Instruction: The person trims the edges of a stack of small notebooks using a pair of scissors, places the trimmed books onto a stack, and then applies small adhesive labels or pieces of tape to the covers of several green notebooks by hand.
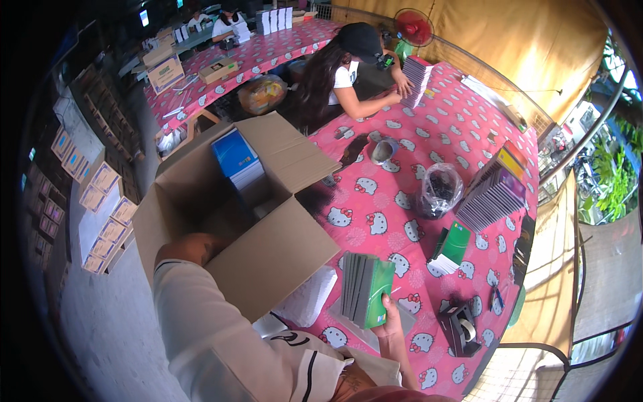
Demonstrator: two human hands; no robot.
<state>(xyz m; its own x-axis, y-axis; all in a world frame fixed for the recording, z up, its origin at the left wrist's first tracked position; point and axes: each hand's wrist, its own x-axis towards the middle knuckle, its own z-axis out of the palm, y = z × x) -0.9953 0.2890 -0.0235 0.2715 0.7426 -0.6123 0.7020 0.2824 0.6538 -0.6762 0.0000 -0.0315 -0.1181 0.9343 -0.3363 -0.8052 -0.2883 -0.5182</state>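
Observation:
My left arm (191, 249) reaches down into an open cardboard box (271, 258). A flap hides my left hand and its fingers. Inside the box, against the far side, stands a stack of blue-covered notebooks (236, 155). My right hand (390, 317) grips a bundle of green-covered notebooks (376, 288) by its right side, over the table just right of the box. Under that bundle lies a flat greyish sheet (362, 328). White paper stacks (309, 298) sit between the box and the bundle.
Right of my hand are a small green notebook stack (452, 248), a tape dispenser (461, 329), a bagged dark container (440, 190) and a tall notebook row (492, 197). A tin can (384, 151) stands farther back. Across the pink table (422, 362), a co-worker (345, 74) handles another stack (416, 80).

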